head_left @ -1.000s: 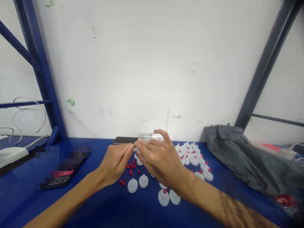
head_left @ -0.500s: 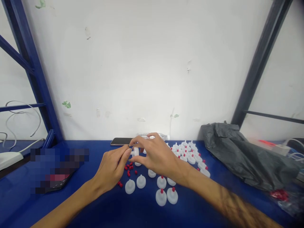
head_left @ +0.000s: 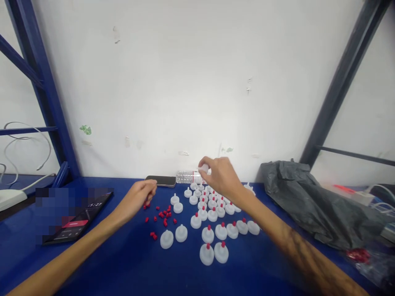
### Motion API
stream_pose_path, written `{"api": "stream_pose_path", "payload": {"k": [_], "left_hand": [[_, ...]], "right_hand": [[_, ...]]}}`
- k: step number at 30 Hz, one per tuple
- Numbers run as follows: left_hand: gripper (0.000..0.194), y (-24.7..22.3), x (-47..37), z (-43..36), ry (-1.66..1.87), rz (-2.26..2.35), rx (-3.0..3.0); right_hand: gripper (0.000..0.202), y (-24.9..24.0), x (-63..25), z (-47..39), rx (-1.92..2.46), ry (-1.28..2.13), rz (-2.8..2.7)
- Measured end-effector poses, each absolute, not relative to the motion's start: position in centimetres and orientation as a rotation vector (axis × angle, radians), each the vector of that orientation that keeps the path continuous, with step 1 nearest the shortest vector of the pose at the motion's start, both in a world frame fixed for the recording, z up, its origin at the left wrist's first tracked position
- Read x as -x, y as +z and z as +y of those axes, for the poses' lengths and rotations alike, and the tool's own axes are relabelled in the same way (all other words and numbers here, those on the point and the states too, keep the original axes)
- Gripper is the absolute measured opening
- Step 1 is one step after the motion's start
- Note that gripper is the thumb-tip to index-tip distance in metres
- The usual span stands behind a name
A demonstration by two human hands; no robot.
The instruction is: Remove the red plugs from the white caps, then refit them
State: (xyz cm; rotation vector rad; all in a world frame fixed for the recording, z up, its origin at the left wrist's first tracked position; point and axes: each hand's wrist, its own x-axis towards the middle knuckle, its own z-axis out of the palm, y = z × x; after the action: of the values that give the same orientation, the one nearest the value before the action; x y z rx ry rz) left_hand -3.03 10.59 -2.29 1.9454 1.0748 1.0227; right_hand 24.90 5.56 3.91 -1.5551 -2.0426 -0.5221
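Right hand (head_left: 222, 176): pinches one white piece (head_left: 203, 168) | left hand (head_left: 139, 196): curled, contents unclear | bottle (head_left: 185, 177): one

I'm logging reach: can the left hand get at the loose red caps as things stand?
Probably yes: the left hand is close beside the loose red caps, most lie uncovered, and the right hand is off to the side, holding a white piece. Whether the left hand is empty is hidden.

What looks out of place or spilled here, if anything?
The bottle lies on its side at the back of the table, odd for a bottle, though no spill shows. The red caps are scattered loosely near the left hand, while most white pieces stand upright. A green scrap mars the wall.
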Motion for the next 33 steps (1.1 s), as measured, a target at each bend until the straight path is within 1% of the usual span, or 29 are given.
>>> {"api": "stream_pose_path", "payload": {"k": [3, 5, 7, 11, 18, 21, 25, 29, 33], "left_hand": [[0.026, -3.3, 2.6, 10.0, 0.909, 1.228, -2.312], [0.020, -3.9, 2.3, 9.6, 0.750, 1.311, -2.576], [0.020, -4.3, 2.2, 9.5, 0.644, 1.323, -2.679], [0.021, -4.4, 2.1, 9.5, 0.550, 1.331, -2.731], [0.024, -4.6, 2.5, 9.9, 0.497, 1.353, -2.754], [0.023, -4.9, 2.8, 10.3, 0.467, 1.356, -2.757], [0.019, -5.2, 3.0, 10.4, 0.423, 1.335, -2.750], [0.016, -5.2, 2.8, 10.3, 0.405, 1.317, -2.741], [0.015, -5.3, 2.8, 10.3, 0.419, 1.318, -2.730]], "right_hand": [[0.009, 2.1, -23.7, 5.9, 1.484, -0.426, -2.199], [0.008, 0.8, -23.1, 6.2, 1.448, -0.386, -2.276], [0.009, -0.2, -22.9, 6.7, 1.435, -0.360, -2.322], [0.013, -1.1, -22.8, 7.2, 1.452, -0.297, -2.372], [0.012, -1.8, -21.9, 6.9, 1.495, -0.201, -2.427], [0.017, -1.0, -22.2, 6.8, 1.523, -0.192, -2.412], [0.020, 1.4, -23.8, 6.4, 1.638, -0.190, -2.348], [0.014, 2.6, -25.2, 5.8, 1.814, -0.138, -2.342], [0.012, 1.9, -24.9, 5.5, 1.873, -0.074, -2.401]]}}
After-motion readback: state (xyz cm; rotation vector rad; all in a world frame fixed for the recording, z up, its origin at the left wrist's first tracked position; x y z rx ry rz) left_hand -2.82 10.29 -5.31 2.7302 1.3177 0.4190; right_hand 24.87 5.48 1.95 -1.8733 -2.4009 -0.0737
